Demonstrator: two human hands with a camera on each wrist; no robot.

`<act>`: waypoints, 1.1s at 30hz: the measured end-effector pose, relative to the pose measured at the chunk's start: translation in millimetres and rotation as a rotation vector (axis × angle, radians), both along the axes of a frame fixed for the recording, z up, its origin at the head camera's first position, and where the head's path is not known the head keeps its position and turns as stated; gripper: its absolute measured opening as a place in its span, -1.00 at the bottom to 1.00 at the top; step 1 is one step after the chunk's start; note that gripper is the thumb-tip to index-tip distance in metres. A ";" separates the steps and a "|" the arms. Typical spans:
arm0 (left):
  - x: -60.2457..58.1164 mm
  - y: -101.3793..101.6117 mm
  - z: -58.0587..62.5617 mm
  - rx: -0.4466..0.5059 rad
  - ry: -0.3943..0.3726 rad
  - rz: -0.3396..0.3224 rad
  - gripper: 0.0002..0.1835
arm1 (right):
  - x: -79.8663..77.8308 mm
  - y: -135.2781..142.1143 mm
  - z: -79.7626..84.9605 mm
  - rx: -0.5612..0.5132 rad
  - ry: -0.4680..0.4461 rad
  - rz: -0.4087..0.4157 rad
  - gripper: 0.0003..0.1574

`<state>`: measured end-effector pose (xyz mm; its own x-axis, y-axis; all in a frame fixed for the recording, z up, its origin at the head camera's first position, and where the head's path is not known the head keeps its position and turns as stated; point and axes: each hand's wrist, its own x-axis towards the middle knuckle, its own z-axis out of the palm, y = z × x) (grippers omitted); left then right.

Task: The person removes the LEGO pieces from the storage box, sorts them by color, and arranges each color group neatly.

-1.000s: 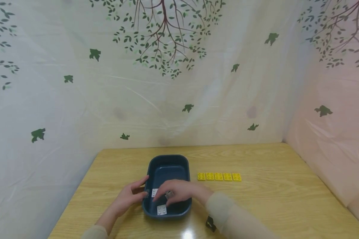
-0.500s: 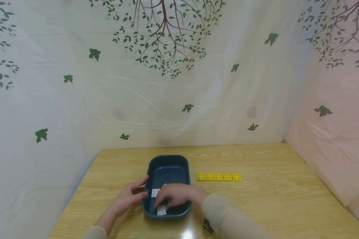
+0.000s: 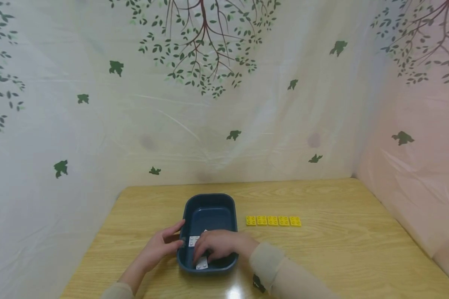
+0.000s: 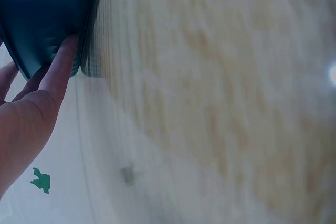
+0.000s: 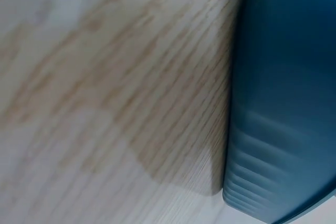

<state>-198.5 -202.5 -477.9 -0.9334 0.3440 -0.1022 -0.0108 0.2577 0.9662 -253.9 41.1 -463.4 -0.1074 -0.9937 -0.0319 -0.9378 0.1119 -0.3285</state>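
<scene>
A dark blue tray (image 3: 213, 211) stands on the wooden table, with white building bricks inside. My left hand (image 3: 158, 248) rests at its left side, straight fingers and thumb touching the outer wall; the left wrist view shows a fingertip (image 4: 68, 43) against that wall. Inside the tray's near half, my right hand (image 3: 220, 244) has its fingers curled at the sides of the nearest white brick (image 3: 202, 263), pinching it. Another white brick (image 3: 193, 241) lies by the left wall. A sliver of white shows above the right knuckles; the rest there is hidden by the hand.
Several yellow bricks (image 3: 272, 221) stand in a straight row to the right of the tray. Below the right sleeve a small dark object (image 3: 258, 283) is partly visible. A pale curtain (image 3: 209, 124) printed with branches and birds hangs behind the table.
The right hand has lowered slightly toward the near end of the tray, its fingers closing at the nearest white brick. A greyish brick seen under that hand is now hidden. The left hand stays put.
</scene>
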 end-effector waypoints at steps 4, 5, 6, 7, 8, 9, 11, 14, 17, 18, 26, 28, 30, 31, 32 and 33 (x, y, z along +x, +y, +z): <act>-0.4 -0.4 -0.6 0.020 0.000 -0.004 -0.29 | 1.8 -1.1 1.3 0.006 0.032 -0.015 -0.47; -0.7 -0.6 -0.9 0.023 0.000 -0.005 -0.29 | 2.2 -1.4 1.4 0.007 0.042 -0.018 -0.47; -0.8 -0.8 -1.2 0.029 -0.001 -0.006 -0.29 | 2.6 -1.7 1.6 0.008 0.050 -0.021 -0.47; -1.1 -0.9 -1.5 0.030 -0.001 -0.007 -0.29 | 2.9 -1.8 1.8 0.010 0.058 -0.027 -0.47; -1.5 -1.1 -1.7 0.033 -0.002 -0.009 -0.29 | 3.4 -2.0 2.1 0.013 0.067 -0.032 -0.47; -1.8 -1.2 -1.9 0.035 -0.005 -0.010 -0.29 | 3.8 -2.2 2.5 0.017 0.074 -0.038 -0.47; -2.2 -1.5 -2.0 0.037 -0.010 -0.011 -0.29 | 4.6 -2.6 3.5 0.026 0.091 -0.053 -0.47; -3.0 -1.7 -2.3 0.041 -0.017 -0.013 -0.29 | 5.5 -3.1 4.5 0.040 0.110 -0.078 -0.49; -3.4 -1.9 -1.8 0.043 -0.018 -0.016 -0.29 | 5.6 -3.2 4.3 0.038 0.121 -0.099 -0.51; -3.5 -2.0 -1.7 0.044 -0.016 -0.019 -0.29 | 5.6 -2.9 4.3 0.031 0.118 -0.109 -0.52; -1.7 -2.5 0.9 0.068 0.008 -0.042 -0.28 | 3.7 0.7 1.0 -0.117 0.111 -0.183 -0.60; -1.3 -2.1 1.9 0.070 0.010 -0.039 -0.29 | 3.4 2.2 1.6 -0.151 0.104 -0.196 -0.59; -1.1 -1.8 2.3 0.071 0.008 -0.036 -0.29 | 3.4 4.1 2.9 -0.178 0.085 -0.208 -0.58; -1.0 -1.6 2.5 0.071 0.009 -0.034 -0.29 | 3.5 5.4 3.9 -0.191 0.079 -0.214 -0.58; -0.9 -1.5 2.4 0.069 0.009 -0.032 -0.29 | 3.7 7.0 4.8 -0.202 0.074 -0.223 -0.58; -0.8 -1.4 2.4 0.069 0.010 -0.028 -0.29 | 4.1 8.7 5.7 -0.212 0.071 -0.234 -0.58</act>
